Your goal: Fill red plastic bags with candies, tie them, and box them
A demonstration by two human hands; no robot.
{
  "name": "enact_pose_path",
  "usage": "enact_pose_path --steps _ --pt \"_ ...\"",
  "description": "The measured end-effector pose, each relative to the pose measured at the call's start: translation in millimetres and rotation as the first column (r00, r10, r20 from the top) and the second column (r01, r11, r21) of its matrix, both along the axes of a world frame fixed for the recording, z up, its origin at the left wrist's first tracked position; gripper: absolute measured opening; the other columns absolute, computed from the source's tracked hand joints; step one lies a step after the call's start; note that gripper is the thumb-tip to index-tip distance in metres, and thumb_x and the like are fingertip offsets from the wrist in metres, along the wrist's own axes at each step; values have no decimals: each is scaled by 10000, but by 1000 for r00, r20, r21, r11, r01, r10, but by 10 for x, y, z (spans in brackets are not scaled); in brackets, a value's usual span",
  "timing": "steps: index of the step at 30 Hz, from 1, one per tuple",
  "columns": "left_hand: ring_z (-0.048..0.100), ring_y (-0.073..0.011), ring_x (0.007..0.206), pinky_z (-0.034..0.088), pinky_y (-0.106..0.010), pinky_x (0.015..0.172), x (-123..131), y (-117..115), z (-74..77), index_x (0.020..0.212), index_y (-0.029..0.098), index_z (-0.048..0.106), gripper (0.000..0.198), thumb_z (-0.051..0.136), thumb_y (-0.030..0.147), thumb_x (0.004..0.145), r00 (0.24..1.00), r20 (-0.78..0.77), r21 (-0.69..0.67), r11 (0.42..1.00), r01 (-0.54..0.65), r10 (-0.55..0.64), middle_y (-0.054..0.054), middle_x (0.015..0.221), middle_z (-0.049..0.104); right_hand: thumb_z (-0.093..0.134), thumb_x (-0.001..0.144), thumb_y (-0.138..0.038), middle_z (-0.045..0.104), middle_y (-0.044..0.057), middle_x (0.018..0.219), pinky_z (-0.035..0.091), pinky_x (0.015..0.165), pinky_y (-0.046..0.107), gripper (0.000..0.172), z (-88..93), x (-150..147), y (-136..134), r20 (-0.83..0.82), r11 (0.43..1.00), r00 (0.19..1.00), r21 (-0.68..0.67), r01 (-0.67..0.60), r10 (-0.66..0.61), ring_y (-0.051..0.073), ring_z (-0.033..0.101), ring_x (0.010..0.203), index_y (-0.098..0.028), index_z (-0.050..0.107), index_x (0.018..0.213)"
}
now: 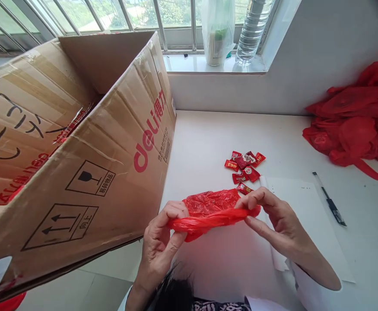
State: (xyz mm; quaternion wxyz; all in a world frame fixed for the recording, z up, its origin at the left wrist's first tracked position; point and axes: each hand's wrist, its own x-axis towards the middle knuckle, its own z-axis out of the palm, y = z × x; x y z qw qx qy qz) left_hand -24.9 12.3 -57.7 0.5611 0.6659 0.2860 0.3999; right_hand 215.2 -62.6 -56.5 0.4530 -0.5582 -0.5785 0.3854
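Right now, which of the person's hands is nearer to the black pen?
Right. The right hand, at one end of the red plastic bag, is left of the black pen; the left hand, at the other end, is farther left, near the cardboard box.

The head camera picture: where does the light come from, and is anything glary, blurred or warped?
Head view: daylight seems to enter through the window, its outdoors pale and washed out; head view: glossy highlights on the red bag; head view: the cardboard box looks stretched toward the lower left, likely lens distortion; head view: its red lettering is fairly crisp.
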Motion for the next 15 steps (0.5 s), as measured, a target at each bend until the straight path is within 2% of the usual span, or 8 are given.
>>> enact_pose_path --steps 3,4,6,7,9,11,13,15 --pt "500 -179 826 429 -345 795 42 -14 96 832 195 539 54 543 152 864 992 -123 195 980 42 -18 -24 804 536 639 824 -196 579 3 979 435 784 272 452 119 -117 -8 134 997 989 47 -67 60 141 536 893 -267 450 1229" --pt "511 -177 814 429 -351 809 51 -24 123 830 193 545 64 564 133 845 988 -157 258 965 51 -10 -19 794 550 645 830 -208 585 2 969 433 765 268 460 154 -164 3 188 994 979 69 -87 73 137 533 875 -269 456 1245" --pt "532 -164 789 421 -359 859 54 -55 151 839 192 568 86 581 108 828 979 -189 351 937 -3 74 -3 774 571 603 872 -217 597 -16 882 419 692 249 237 205 -244 26 253 988 964 105 -116 87 120 518 786 -262 547 1098" --pt "542 -159 792 416 -351 876 48 -73 149 853 197 581 91 574 108 836 970 -182 377 923 -80 158 3 782 582 574 892 -211 592 -27 822 408 652 237 102 218 -268 31 256 987 963 115 -114 82 109 503 733 -249 570 986" --pt "551 -147 805 425 -306 834 31 -108 119 891 217 596 109 539 126 872 919 -144 357 885 -298 368 11 823 595 548 903 -196 559 -44 728 391 593 219 59 219 -269 10 220 991 975 128 -34 6 93 474 651 -231 555 857" --pt "546 -156 846 435 -275 746 16 -132 77 911 230 599 99 525 169 889 847 -84 273 830 -487 525 4 889 589 547 894 -176 544 -49 715 394 571 207 81 190 -216 -52 192 980 966 132 147 -171 84 471 622 -233 547 836" --pt "537 -171 880 438 -272 708 10 -143 47 896 225 605 76 538 195 875 798 -39 212 785 -582 602 -10 937 567 567 879 -183 547 -43 735 422 595 209 75 145 -142 -133 198 950 931 112 291 -308 91 502 647 -239 547 833" --pt "534 -183 896 448 -279 711 12 -150 39 884 215 614 70 552 209 852 772 -34 216 759 -615 635 -25 970 549 609 852 -221 579 -22 822 471 667 236 75 113 -91 -202 217 938 913 40 345 -345 120 558 740 -250 553 893"
